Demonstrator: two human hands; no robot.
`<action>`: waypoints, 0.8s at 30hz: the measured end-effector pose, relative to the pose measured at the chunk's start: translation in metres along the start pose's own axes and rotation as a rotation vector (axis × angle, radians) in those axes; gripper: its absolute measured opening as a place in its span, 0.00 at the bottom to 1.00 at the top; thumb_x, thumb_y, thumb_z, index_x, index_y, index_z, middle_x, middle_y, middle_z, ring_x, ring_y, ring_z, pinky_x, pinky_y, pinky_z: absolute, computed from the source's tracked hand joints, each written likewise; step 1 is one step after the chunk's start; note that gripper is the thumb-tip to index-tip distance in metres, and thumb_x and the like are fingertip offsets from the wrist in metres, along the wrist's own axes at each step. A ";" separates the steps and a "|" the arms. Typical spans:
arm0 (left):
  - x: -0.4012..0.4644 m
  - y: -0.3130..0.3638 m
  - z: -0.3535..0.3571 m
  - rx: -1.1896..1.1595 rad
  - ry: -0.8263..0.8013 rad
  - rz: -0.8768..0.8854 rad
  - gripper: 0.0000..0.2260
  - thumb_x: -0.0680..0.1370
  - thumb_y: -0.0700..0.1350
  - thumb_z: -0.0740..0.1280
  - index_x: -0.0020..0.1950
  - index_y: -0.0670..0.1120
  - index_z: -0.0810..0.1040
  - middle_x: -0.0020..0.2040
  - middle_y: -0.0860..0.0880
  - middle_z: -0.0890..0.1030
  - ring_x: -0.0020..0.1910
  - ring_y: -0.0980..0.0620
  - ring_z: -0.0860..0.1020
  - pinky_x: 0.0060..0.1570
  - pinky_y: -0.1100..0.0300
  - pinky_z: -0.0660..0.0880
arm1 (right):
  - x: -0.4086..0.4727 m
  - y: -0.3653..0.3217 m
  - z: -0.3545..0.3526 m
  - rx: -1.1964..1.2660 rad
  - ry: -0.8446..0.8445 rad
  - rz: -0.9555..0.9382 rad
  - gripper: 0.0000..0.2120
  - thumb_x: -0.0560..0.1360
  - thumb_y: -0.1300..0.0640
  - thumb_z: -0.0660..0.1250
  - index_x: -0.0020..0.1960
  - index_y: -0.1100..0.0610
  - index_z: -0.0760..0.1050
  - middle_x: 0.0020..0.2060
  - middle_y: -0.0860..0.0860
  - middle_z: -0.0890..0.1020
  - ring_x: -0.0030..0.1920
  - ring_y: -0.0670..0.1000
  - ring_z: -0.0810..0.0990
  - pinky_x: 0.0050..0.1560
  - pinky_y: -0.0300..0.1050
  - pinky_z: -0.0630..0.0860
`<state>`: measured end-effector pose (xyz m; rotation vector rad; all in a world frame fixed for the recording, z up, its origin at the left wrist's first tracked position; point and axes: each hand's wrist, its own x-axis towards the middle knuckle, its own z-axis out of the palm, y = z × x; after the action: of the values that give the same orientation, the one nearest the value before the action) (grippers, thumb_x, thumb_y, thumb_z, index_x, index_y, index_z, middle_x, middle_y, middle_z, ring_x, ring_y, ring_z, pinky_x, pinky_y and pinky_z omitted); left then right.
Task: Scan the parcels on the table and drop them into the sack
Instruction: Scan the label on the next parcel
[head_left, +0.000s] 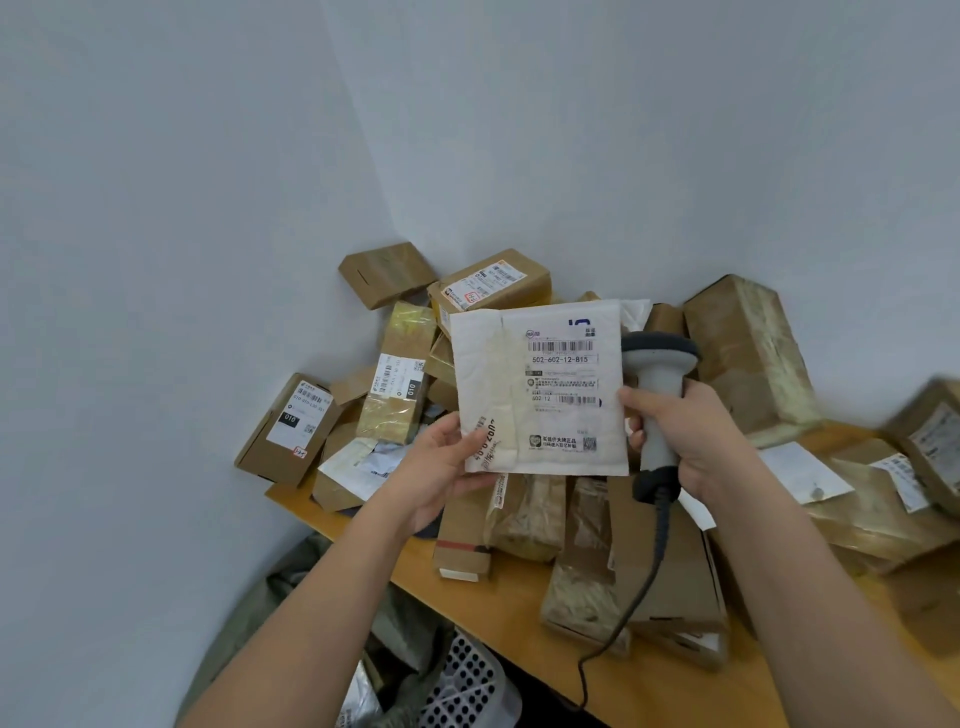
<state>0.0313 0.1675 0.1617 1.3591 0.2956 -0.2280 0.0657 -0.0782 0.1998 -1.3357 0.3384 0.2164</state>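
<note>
- We note the left hand (441, 470) pinching the white padded mailer (537, 387) at its lower left corner, raised above the bench (519, 618).
- Mailer label reads "502-602-12-815".
- Right hand (691, 436) grips the grey scanner (658, 395), just right of the mailer.
- Box (291, 426) left of the mailer shows "010".
- Sack (415, 654) lies below the mailer, beside the bench edge.

We see the table (524, 618) heaped with boxes (400, 379) from the wall corner to its right end, leaving bare wood only along the near edge. Below that edge, left of the table, the sack (415, 634) gapes open, though a perforated white basket (467, 680) crowds what may be its mouth. Above the heap, the air is free up to the walls.
</note>
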 end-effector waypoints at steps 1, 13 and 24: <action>0.000 0.001 -0.002 -0.001 0.036 0.012 0.10 0.80 0.39 0.65 0.61 0.45 0.77 0.55 0.44 0.84 0.50 0.48 0.84 0.41 0.55 0.82 | -0.003 -0.003 0.001 -0.033 0.005 -0.013 0.15 0.76 0.59 0.71 0.59 0.65 0.74 0.36 0.55 0.77 0.30 0.49 0.73 0.29 0.42 0.74; 0.014 -0.008 -0.005 -0.087 0.417 -0.082 0.05 0.81 0.38 0.64 0.55 0.45 0.76 0.48 0.46 0.82 0.45 0.48 0.81 0.31 0.57 0.81 | -0.061 -0.054 0.015 -0.130 -0.309 -0.120 0.17 0.79 0.47 0.63 0.54 0.62 0.75 0.36 0.55 0.76 0.28 0.45 0.76 0.30 0.37 0.77; 0.032 -0.010 -0.001 -0.109 0.479 -0.100 0.08 0.81 0.37 0.64 0.60 0.44 0.75 0.51 0.45 0.82 0.47 0.47 0.82 0.35 0.53 0.83 | -0.090 -0.080 0.011 -0.205 -0.305 -0.180 0.17 0.80 0.46 0.63 0.51 0.61 0.73 0.34 0.55 0.75 0.26 0.46 0.73 0.27 0.36 0.74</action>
<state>0.0586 0.1667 0.1415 1.2804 0.7661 0.0357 0.0104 -0.0823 0.3075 -1.5010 -0.0630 0.3056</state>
